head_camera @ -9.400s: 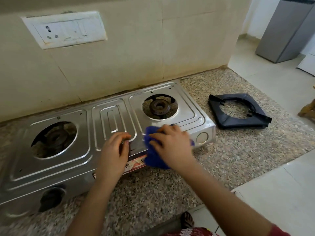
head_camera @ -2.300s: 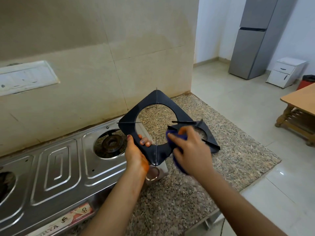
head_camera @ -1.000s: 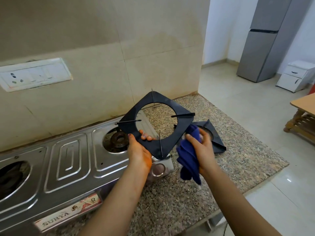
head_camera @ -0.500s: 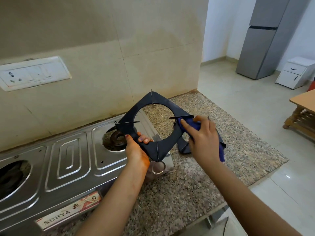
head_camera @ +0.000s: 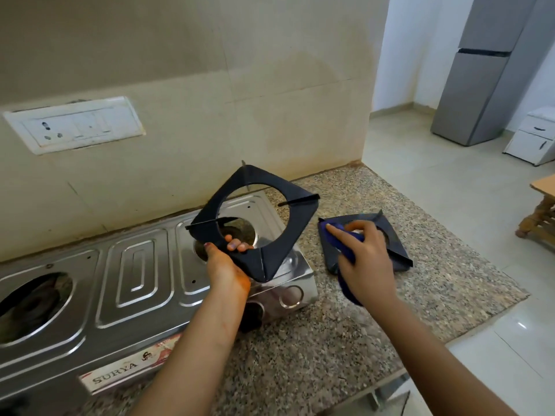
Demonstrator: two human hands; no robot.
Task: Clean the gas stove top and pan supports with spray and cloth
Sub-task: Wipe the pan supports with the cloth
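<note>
A steel two-burner gas stove (head_camera: 141, 274) sits on the granite counter against the tiled wall. My left hand (head_camera: 223, 261) grips the lower edge of a black square pan support (head_camera: 297, 223), held tilted above the stove's right burner. A second black pan support (head_camera: 393, 250) lies flat on the counter to the right of the stove. My right hand (head_camera: 365, 259) holds a blue cloth (head_camera: 345, 246) bunched under its fingers, down on the left part of that second support. No spray bottle is in view.
The granite counter (head_camera: 330, 340) ends at a front edge close to me and at a right edge by the tiled floor. A switch plate (head_camera: 75, 123) is on the wall. A grey fridge (head_camera: 486, 70), a white cabinet and a wooden table stand to the right.
My right hand has moved the blue cloth off the held pan support and down onto the one lying on the counter. My left hand has carried the held support left, over the stove's right burner.
</note>
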